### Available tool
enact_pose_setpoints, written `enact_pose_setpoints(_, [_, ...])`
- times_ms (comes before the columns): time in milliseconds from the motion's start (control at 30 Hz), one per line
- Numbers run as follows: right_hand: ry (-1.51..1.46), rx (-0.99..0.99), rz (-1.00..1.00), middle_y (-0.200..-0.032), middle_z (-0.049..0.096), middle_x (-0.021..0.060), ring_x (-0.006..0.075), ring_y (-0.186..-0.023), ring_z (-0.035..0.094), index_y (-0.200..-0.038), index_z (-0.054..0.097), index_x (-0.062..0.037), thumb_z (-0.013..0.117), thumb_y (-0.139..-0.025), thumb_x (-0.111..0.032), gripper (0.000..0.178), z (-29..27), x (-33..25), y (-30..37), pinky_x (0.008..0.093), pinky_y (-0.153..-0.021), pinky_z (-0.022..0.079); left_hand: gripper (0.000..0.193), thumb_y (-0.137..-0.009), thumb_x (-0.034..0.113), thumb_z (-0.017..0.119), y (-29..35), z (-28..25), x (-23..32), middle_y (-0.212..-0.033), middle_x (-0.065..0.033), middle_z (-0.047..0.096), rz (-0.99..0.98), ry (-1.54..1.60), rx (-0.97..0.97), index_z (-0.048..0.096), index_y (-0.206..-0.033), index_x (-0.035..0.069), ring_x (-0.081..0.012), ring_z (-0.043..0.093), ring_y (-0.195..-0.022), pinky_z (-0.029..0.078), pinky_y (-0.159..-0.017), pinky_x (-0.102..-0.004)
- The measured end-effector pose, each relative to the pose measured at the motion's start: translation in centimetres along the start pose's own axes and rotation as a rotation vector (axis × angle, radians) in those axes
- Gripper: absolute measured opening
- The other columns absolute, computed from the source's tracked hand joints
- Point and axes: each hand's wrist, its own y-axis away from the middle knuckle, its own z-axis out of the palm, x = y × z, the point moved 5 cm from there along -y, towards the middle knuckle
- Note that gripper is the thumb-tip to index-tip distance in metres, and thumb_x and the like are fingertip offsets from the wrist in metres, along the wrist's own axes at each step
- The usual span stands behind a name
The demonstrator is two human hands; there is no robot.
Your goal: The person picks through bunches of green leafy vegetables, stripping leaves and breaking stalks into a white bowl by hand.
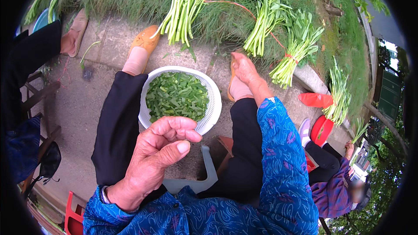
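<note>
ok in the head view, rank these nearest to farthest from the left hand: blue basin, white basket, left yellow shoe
From the left hand:
1. white basket, just ahead, between the legs
2. left yellow shoe, farther ahead, beyond the basket
3. blue basin, far upper left

Blue long-sleeved shirt (283,156) with pale swirls and purple motifs; black trousers (116,135); beige socks (136,60); mustard-tan slip-on shoes (145,39).
</note>
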Motion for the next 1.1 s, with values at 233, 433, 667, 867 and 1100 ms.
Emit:
enact_pose_setpoints(233, [0.401,-0.215,-0.055,-0.103,0.063,0.0198,0.0353,-0.098,0.059,-0.114,0.058,-0.0034,0.050,-0.078,-0.006,0.038,0.2,0.2,1.1,0.0408,-0.085,0.048,0.032,-0.087,0.005,0.060,0.1,-0.2,0.0,-0.103,-0.0097,0.062,-0.001,0.001,0.004,0.052,-0.118,-0.001,-0.0126,0.056,-0.100,0.041,-0.092,-0.0270])
enact_pose_setpoints(433, [0.475,0.039,-0.074,-0.104,0.063,0.0163,0.0328,-0.097,0.059,-0.106,0.062,-0.0026,0.049,-0.076,-0.004,0.032,-2.3,1.4,-0.2,0.0399,-0.088,0.047,0.036,-0.083,0.014,0.065,-0.1,0.0,-0.1,-0.099,-0.0107,0.065,-0.002,-0.020,0.078,0.055,-0.115,0.000,-0.0143,0.060,-0.094,0.044,-0.090,-0.0274])
enact_pose_setpoints(667, [0.449,-0.121,-0.085,-0.108,0.062,0.0169,0.0327,-0.103,0.056,-0.108,0.062,-0.0036,0.048,-0.080,-0.007,0.032,-0.4,1.3,0.8,0.0399,-0.090,0.046,0.036,-0.084,0.014,0.065,-0.1,-0.1,-0.1,-0.099,-0.0107,0.065,-0.008,-0.015,0.080,0.055,-0.115,0.000,-0.0143,0.060,-0.094,0.045,-0.090,-0.0278])
enact_pose_setpoints(867, [0.326,-0.102,0.138,-0.109,0.062,0.0179,0.0345,-0.100,0.059,-0.107,0.062,-0.0035,0.050,-0.080,-0.010,0.031,-3.0,-0.5,-0.2,0.0403,-0.091,0.045,0.031,-0.086,0.005,0.060,0.0,-0.3,-0.2,-0.102,-0.0092,0.064,0.000,-0.006,0.033,0.054,-0.116,0.000,-0.0129,0.057,-0.098,0.042,-0.091,-0.0273])
enact_pose_setpoints(1100, [0.015,-0.220,0.016,-0.084,0.067,0.0132,0.0256,-0.076,0.065,-0.098,0.066,-0.0024,0.060,-0.080,-0.009,0.020,-3.8,-1.4,2.6,0.0343,-0.072,0.052,0.030,-0.087,0.003,0.059,0.1,-0.2,-0.3,-0.101,-0.0090,0.064,0.011,-0.009,0.024,0.054,-0.116,0.000,-0.0124,0.057,-0.098,0.042,-0.089,-0.0265])
